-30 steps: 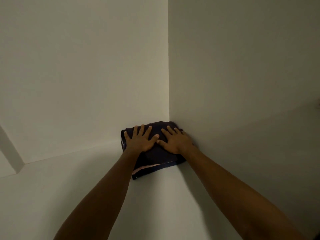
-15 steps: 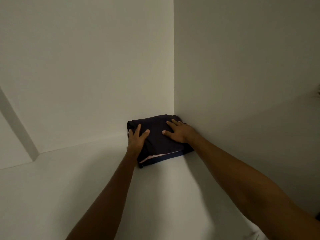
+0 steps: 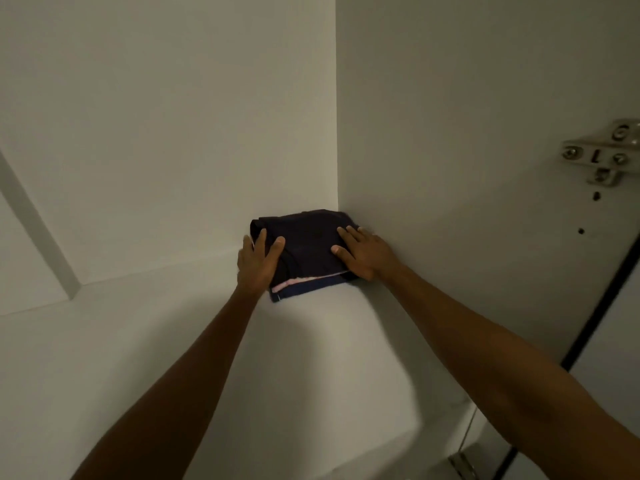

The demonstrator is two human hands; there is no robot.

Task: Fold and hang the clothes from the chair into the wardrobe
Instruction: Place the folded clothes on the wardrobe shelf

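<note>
A folded dark navy garment (image 3: 308, 242), with a pale pink layer showing at its front edge, lies on the white wardrobe shelf (image 3: 173, 341), tucked into the back right corner. My left hand (image 3: 258, 261) rests on its left edge with fingers straight, the thumb on top of the cloth. My right hand (image 3: 360, 252) lies flat on the garment's right side, next to the right wall. Both forearms reach in from the bottom of the view.
White back wall (image 3: 173, 133) and right side panel (image 3: 467, 133) close the corner. A metal door hinge (image 3: 602, 152) sits on the right panel, with small holes below it. A diagonal white strip (image 3: 38, 230) runs at the far left. Another hinge (image 3: 464, 462) shows at the bottom.
My hands have slid apart, from side by side on top of the garment to its left and right edges. The view has pulled back, bringing the hinge into sight.
</note>
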